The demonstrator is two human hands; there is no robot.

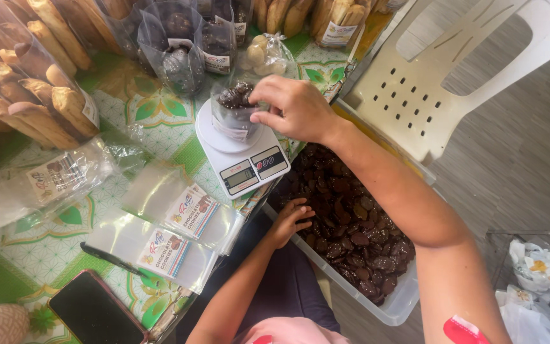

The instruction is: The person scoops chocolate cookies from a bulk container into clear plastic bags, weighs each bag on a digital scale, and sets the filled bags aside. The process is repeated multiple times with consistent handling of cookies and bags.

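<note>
1. Cookie bag stands upright, mouth up, on white scale at table's right edge.
2. Right hand pinches bag rim, fingers closed.
3. Left hand, loosely curled, rests in cookie tub; holding anything — can't tell.

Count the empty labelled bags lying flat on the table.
3. One lies left, below the bagged breadsticks; one is beside the scale; one is nearest the phone. More may lie stacked beneath.
</note>
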